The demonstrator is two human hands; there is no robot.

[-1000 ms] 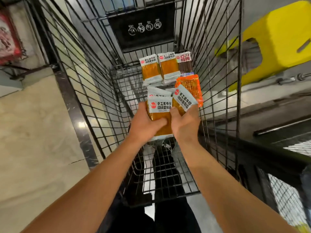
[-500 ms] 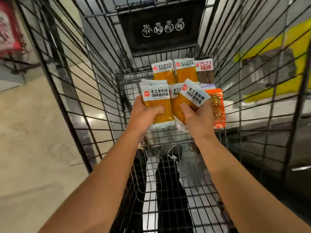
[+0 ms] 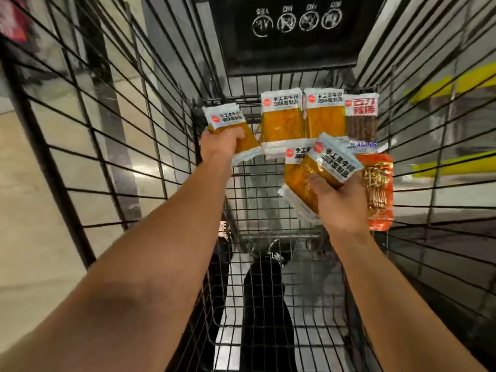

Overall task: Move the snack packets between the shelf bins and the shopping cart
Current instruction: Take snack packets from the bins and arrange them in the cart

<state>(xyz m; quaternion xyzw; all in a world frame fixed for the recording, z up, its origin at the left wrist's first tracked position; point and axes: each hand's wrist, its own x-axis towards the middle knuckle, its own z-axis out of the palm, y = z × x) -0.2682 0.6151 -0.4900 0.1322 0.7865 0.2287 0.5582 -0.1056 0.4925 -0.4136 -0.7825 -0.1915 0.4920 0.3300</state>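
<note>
While both bare forearms are reaching down into the black wire shopping cart (image 3: 112, 146), each hand is holding snack packets above the mesh floor. The left hand (image 3: 218, 146) is curling its fingers round one orange packet with a white label (image 3: 228, 124), gripping it near its upper end so that it is tilting to the left, over by the cart's left wall. The right hand (image 3: 341, 202) is clutching two more orange packets (image 3: 319, 167) (one overlapping the other, with the front one slanting to the right), its thumb pressing on the front packet; the other fingers are hiding behind the packets, so how they lie I cannot tell.

Two further orange packets (image 3: 281, 119) are lying side by side against the cart's far end, and a packet of dark brown sticks (image 3: 361, 122) is sitting just to their right. A bright orange foil packet (image 3: 378, 189) is lying along the right wall, just beside the right hand. A black panel with four round white icons (image 3: 295, 28) is hanging at the cart's far end, above the packets.
</note>
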